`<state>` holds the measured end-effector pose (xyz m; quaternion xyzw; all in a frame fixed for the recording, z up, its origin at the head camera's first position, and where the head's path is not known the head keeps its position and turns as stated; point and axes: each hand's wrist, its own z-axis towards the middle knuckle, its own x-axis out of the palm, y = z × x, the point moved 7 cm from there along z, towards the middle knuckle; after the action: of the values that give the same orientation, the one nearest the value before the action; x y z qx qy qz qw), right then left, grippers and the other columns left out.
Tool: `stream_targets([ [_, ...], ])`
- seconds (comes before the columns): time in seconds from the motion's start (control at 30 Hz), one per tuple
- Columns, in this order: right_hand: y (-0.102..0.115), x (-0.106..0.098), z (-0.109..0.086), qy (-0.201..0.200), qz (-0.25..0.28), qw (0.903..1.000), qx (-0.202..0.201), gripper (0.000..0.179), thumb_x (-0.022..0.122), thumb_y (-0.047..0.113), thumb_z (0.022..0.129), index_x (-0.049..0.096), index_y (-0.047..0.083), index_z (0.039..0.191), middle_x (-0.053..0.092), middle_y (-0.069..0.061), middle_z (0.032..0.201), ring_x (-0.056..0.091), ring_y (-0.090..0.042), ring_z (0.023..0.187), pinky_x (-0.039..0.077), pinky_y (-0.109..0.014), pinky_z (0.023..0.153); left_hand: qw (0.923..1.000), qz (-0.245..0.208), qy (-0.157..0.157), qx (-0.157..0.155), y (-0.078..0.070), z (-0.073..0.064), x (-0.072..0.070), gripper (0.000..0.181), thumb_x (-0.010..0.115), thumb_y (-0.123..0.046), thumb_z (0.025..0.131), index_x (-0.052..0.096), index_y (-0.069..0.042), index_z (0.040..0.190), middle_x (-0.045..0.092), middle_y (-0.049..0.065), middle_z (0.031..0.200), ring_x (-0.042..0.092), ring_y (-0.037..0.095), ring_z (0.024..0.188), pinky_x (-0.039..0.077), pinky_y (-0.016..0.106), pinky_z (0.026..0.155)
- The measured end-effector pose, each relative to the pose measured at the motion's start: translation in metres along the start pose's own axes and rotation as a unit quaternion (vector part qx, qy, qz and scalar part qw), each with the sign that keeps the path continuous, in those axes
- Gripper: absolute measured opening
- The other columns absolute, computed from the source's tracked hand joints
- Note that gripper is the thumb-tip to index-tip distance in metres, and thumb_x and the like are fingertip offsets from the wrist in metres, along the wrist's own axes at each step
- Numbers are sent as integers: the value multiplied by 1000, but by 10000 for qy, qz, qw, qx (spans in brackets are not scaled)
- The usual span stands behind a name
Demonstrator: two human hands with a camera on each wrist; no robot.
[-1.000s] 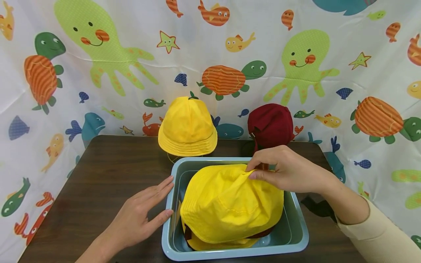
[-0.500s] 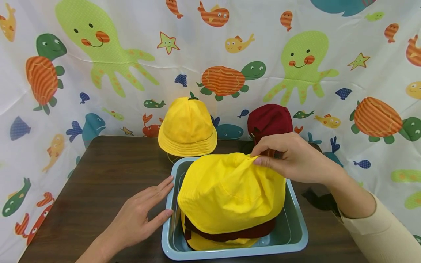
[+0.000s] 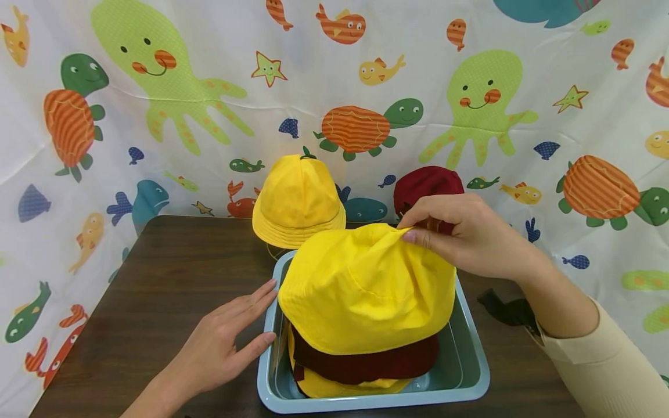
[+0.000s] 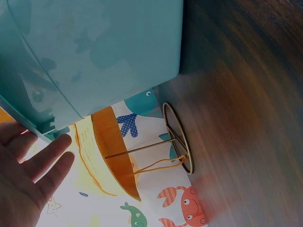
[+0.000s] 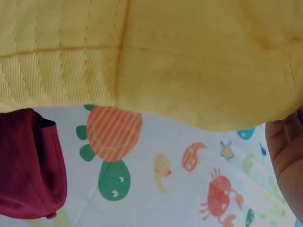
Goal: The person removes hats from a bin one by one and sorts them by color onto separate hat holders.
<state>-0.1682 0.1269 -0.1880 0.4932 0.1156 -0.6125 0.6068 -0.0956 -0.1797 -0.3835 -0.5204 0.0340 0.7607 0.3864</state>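
My right hand [image 3: 460, 232] pinches the crown of a yellow bucket hat [image 3: 366, 290] between thumb and fingers. The hat hangs tilted over a light blue plastic tub [image 3: 473, 348]; its stitched brim fills the top of the right wrist view. Below it in the tub lie a dark red hat [image 3: 366, 361] and another yellow hat [image 3: 334, 388], both partly covered. My left hand [image 3: 225, 337] rests its fingertips on the tub's left rim, fingers straight. The left wrist view shows those fingers at the rim from underneath.
Behind the tub, a yellow hat [image 3: 298, 197] sits on a wire stand [image 4: 177, 137]. A dark red cap [image 3: 427, 184] stands at the back right, partly behind my right hand. A black strap [image 3: 504, 307] lies right of the tub. A sea-animal curtain [image 3: 209, 116] hangs behind the table [image 3: 172, 278].
My right hand has risen, lifting the yellow hat up from the tub, and more of the dark red hat beneath shows. My left hand stays on the rim.
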Motion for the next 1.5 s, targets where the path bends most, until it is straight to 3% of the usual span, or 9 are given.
stream_targets([
  [0.2, 0, -6, 8, -190, -146, 9997, -95, 32, 78, -19, 81, 75, 6, 100, 72, 6, 92, 57, -9, 76, 50, -20, 66, 9998, -168, 43, 1, 0, -1, 1, 77, 83, -23, 89, 50, -16, 157, 47, -3, 161, 59, 18, 135, 34, 18, 115],
  [0.27, 0, -7, 11, -254, -169, 9995, -91, 30, 77, -19, 81, 75, 5, 99, 73, 5, 93, 58, -9, 77, 51, -19, 67, 9998, -162, 75, -41, 1, -1, 1, 76, 82, -24, 89, 50, -16, 157, 47, -3, 161, 58, 18, 136, 34, 19, 115],
  [0.47, -2, -11, 19, -463, -268, 9986, -41, 26, 77, -17, 83, 75, 2, 100, 74, 2, 94, 60, -10, 78, 52, -19, 69, 9999, -110, 23, -38, 0, 0, 0, 73, 82, -25, 90, 52, -16, 156, 50, -3, 159, 61, 19, 133, 52, 38, 104],
  [0.6, -4, -13, 23, -585, -304, 9978, -52, 23, 76, -17, 84, 75, -1, 101, 74, -1, 94, 60, -11, 78, 51, -19, 70, 9998, -158, 21, -71, 0, 0, -1, 72, 81, -27, 91, 53, -17, 156, 49, -4, 160, 62, 19, 132, 55, 44, 100],
  [0.93, -11, -21, 40, -1009, -499, 9935, 156, 14, 77, -12, 87, 76, -4, 99, 75, -6, 88, 61, -10, 72, 51, -19, 66, 9997, -229, 69, -108, 1, 1, 0, 70, 81, -25, 91, 54, -15, 154, 50, -3, 159, 62, 19, 131, 57, 49, 96],
  [1.23, -18, -27, 56, -1483, -411, 9879, 173, 12, 74, -10, 91, 75, -7, 102, 75, -13, 96, 63, -12, 76, 53, -19, 71, 9998, -191, 26, -96, 1, -1, 0, 69, 81, -25, 90, 55, -15, 154, 51, -3, 158, 62, 19, 131, 57, 46, 97],
  [1.5, -28, -33, 71, -1931, -383, 9798, 346, 9, 72, -5, 96, 74, -7, 104, 75, -13, 93, 62, -12, 75, 53, -21, 71, 9998, -160, 47, -59, 3, -2, 1, 71, 81, -24, 90, 54, -14, 155, 50, -3, 160, 60, 17, 133, 56, 44, 100],
])
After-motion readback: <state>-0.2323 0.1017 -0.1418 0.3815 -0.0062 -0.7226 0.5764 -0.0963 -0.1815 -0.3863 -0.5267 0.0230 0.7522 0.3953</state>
